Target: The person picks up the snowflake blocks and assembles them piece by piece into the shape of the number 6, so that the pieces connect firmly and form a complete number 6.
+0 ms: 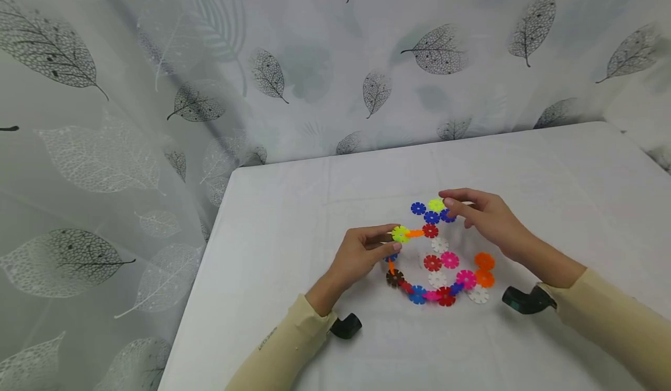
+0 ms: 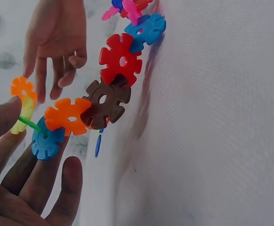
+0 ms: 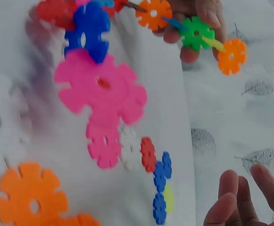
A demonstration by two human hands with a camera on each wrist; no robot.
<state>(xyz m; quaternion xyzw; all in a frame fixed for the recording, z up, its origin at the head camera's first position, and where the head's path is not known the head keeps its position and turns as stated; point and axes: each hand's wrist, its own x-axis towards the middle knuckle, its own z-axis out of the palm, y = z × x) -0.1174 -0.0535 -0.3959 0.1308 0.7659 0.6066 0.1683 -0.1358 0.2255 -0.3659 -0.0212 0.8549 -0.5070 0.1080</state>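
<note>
My left hand (image 1: 362, 252) pinches a yellow snowflake disc (image 1: 400, 234) between thumb and fingers. An orange disc (image 2: 23, 89) slots into this one. From there a linked chain runs down past a green disc (image 3: 196, 33), a blue disc (image 2: 47, 140) and a brown disc (image 2: 105, 101), then curves along the table through red, blue and pink ones. My right hand (image 1: 487, 216) hovers with bent, spread fingers beside a second yellow disc (image 1: 436, 205) and several dark blue discs (image 1: 418, 208). In the right wrist view nothing lies between its fingers (image 3: 228, 195).
Inside the curve are a red disc (image 1: 432, 263) and a white disc (image 1: 437, 279). Orange discs (image 1: 484, 261) stand at the right end, with another white disc (image 1: 479, 294) below. A white cloth covers the table (image 1: 283, 233); a leaf-patterned curtain (image 1: 314, 88) hangs behind.
</note>
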